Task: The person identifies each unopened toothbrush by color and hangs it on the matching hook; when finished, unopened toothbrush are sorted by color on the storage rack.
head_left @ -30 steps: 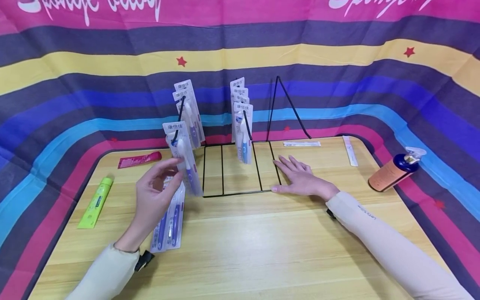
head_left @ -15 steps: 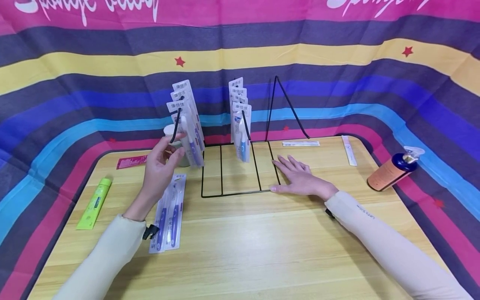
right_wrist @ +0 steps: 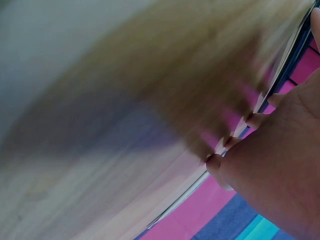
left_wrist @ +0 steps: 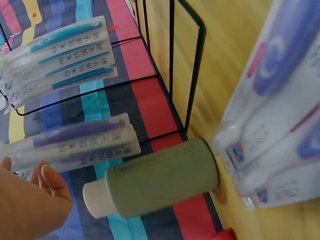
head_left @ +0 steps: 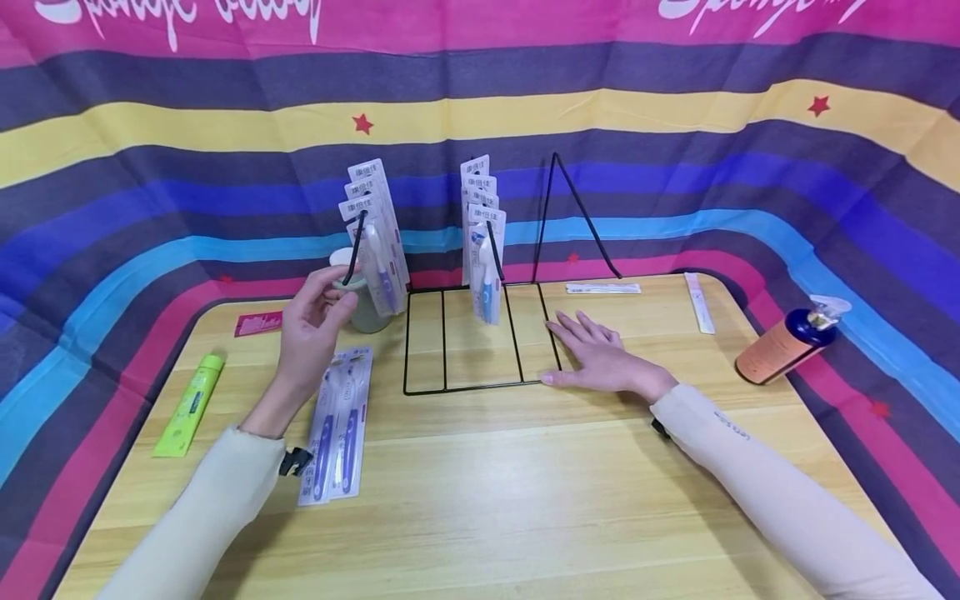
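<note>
A black wire rack (head_left: 463, 390) stands on the table. From its left prong hang several packaged toothbrushes (head_left: 378, 262) with purple handles, and more with blue handles (head_left: 487, 275) from the middle prong. My left hand (head_left: 307, 321) is at the tip of the left prong, fingers loosely bent and nothing held. In the left wrist view its fingertips (left_wrist: 50, 176) overlap the lower end of the purple packs (left_wrist: 90, 140). My right hand (head_left: 600, 354) rests palm down with spread fingers on the right side of the rack's base. Two packaged purple toothbrushes (head_left: 337, 433) lie below my left hand.
A grey-green bottle (head_left: 367, 312) with a pale cap stands behind my left hand. A lime tube (head_left: 191, 407) and a pink tube (head_left: 258, 323) lie at left. At right are two slim packets (head_left: 603, 288) and an orange pump bottle (head_left: 783, 346). Striped cloth surrounds the table.
The front purple toothbrush pack slid back along the left prong to the others. My left hand let go of it and drew slightly away; my right hand stayed put.
</note>
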Available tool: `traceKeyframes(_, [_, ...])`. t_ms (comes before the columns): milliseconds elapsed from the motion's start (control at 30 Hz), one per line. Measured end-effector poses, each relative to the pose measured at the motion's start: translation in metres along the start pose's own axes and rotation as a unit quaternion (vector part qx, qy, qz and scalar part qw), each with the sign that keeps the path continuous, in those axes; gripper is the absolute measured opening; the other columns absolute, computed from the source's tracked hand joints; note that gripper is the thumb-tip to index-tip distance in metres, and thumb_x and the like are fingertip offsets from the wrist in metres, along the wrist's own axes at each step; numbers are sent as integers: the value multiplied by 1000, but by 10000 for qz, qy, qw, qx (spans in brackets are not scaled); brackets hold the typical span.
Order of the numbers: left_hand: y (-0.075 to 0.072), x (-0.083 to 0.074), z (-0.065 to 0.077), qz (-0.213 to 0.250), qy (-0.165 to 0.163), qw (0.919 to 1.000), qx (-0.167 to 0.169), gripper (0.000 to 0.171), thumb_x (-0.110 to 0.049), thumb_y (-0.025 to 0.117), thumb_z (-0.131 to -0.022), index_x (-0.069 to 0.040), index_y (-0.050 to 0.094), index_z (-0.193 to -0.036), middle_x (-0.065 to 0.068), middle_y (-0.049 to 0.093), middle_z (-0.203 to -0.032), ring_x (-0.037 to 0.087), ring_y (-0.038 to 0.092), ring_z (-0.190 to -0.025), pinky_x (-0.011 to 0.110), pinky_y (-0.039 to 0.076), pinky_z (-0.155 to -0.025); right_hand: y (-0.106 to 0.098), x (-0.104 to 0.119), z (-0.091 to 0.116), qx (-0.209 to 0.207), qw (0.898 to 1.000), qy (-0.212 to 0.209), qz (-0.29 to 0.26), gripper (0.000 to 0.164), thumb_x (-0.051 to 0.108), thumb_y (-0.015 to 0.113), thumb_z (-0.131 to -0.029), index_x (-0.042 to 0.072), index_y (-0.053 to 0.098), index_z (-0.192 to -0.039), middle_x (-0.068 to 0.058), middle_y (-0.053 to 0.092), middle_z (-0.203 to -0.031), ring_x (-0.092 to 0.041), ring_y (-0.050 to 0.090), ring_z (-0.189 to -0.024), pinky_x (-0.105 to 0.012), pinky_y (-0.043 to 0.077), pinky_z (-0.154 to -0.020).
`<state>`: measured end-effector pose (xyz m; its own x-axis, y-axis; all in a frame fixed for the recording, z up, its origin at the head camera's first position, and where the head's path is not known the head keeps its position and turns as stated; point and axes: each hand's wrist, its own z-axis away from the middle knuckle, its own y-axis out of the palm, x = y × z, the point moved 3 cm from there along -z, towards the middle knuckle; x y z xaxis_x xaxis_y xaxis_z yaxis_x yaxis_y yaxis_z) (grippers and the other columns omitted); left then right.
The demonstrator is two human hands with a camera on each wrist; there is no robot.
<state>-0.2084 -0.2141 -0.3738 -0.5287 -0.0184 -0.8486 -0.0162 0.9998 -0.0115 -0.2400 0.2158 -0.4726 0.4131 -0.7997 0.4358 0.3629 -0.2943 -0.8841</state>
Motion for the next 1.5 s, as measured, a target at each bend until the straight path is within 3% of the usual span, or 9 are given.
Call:
traceKeyframes(200, [-15,-4,23,-649,-497,9962,-307,33,-4,60,-111,3,66,-142,4,69,-132,22,60,-106,23,50,-88,1,-3,1,0,10000,-13,40,108,75,63,-99,18,14,-177,-7,1,-183,-38,-8,-166,-75,2,-123])
traceKeyframes(333, [-27,-2,42,-1136,-1160,9853,-532,34,-15,62,-113,-6,68,-145,-1,72,-132,19,63,-114,23,52,-90,0,-5,0,-1,10000,18,29,108,74,64,-99,18,14,-177,-7,1,-183,-39,-8,-166,-75,2,-123])
traceKeyframes(467, [-38,4,64,-1300,-1931,9709,-560,37,-19,64,-113,-14,66,-149,0,72,-135,13,63,-116,20,51,-91,0,-6,0,-3,10000,58,19,109,74,64,-99,18,14,-177,-6,1,-183,-39,-8,-166,-75,2,-123])
traceKeyframes(633, [-49,10,89,-1577,-2981,9412,-201,47,-22,63,-113,-13,56,-158,15,60,-150,14,57,-122,22,52,-94,-1,-6,0,-11,10000,65,37,109,75,64,-99,18,14,-177,-6,1,-183,-39,-7,-166,-75,2,-123])
traceKeyframes(800, [-53,15,103,-2043,-3657,9069,442,63,-24,67,-111,-12,42,-167,25,47,-156,30,50,-131,27,51,-93,0,-5,0,-23,10000,66,64,109,74,64,-99,17,15,-177,-7,1,-183,-40,-7,-166,-75,2,-123])
traceKeyframes(900, [-52,18,109,-2282,-3797,8928,818,72,-17,72,-106,-10,37,-169,29,47,-152,35,50,-126,31,48,-90,-1,-4,0,-23,10000,66,62,109,74,65,-99,17,15,-177,-8,1,-183,-40,-7,-166,-75,3,-123])
traceKeyframes(967, [-51,20,112,-2373,-3812,8885,945,76,-9,74,-103,-8,36,-169,30,48,-147,34,50,-118,34,46,-87,-2,-3,1,-18,10000,61,44,108,73,65,-99,17,15,-177,-8,2,-183,-40,-7,-166,-75,3,-123])
traceKeyframes(1233, [-53,23,120,-3020,-3908,8643,955,77,-1,72,-97,-3,37,-165,27,50,-131,36,52,-110,41,48,-84,-1,-2,0,-10,10000,20,47,107,73,64,-100,17,14,-177,-8,1,-183,-40,-7,-166,-75,2,-123])
traceKeyframes(1500, [-62,22,120,-3172,-3924,8583,935,63,-2,72,-98,-3,45,-155,18,56,-109,30,56,-94,39,48,-74,0,0,3,-35,10000,-47,25,107,72,65,-100,16,15,-177,-9,2,-183,-40,-7,-166,-75,3,-123])
